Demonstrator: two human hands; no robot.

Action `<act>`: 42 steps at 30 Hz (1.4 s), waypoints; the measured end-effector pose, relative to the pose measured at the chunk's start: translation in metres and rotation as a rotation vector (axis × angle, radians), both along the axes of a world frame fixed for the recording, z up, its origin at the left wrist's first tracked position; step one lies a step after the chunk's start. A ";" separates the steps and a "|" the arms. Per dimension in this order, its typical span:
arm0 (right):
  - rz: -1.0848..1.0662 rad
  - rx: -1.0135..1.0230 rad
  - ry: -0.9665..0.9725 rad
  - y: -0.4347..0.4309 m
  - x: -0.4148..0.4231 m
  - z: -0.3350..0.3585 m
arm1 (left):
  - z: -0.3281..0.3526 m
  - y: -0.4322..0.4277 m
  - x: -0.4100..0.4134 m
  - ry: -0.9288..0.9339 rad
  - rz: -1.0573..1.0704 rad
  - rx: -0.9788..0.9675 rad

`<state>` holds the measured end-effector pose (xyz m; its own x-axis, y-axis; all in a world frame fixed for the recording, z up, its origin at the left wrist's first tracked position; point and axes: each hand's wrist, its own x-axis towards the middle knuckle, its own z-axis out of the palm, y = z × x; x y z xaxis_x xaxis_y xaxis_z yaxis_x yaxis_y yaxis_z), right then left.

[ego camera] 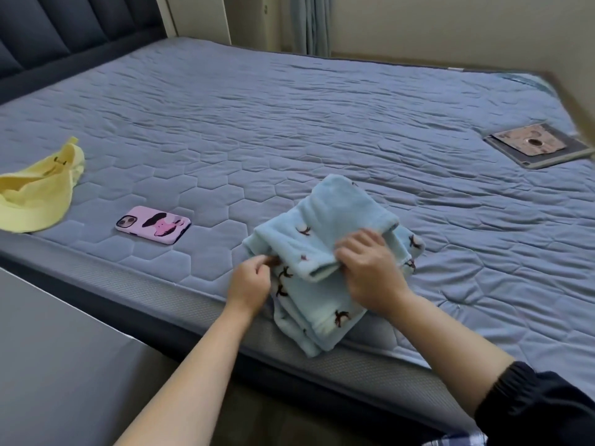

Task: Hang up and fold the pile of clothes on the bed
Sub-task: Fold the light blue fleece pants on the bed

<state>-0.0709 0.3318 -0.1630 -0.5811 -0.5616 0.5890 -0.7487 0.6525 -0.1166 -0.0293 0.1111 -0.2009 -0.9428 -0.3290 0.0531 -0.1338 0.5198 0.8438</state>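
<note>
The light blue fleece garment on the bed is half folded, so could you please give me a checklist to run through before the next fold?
1. Grip on the side: the left hand pinches the left edge of the fleece garment: ok.
2. Grip on the flap: the right hand holds the folded-over part: ok.
3. Garment fully on the mattress: not ok, its near end hangs over the edge.
4. The phone lies apart from the garment: ok.
5. The tablet lies apart from the garment: ok.
6. Lower layers lined up: cannot tell, they are hidden.
</note>
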 end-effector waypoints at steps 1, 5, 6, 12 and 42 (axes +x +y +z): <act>0.031 0.074 -0.065 0.005 0.005 -0.009 | 0.007 -0.001 -0.003 0.026 0.099 0.043; 0.026 0.093 -0.242 0.015 0.011 -0.014 | 0.038 0.016 -0.022 0.333 0.073 -0.275; 0.037 0.097 -0.262 0.014 0.011 -0.010 | 0.041 0.023 -0.032 0.343 -0.014 -0.365; -0.095 0.044 -0.494 0.000 -0.007 0.022 | 0.003 0.047 -0.060 -0.294 -0.237 -0.771; -0.419 -0.301 -1.896 0.048 -0.096 0.019 | 0.045 0.032 -0.003 -0.627 0.264 0.945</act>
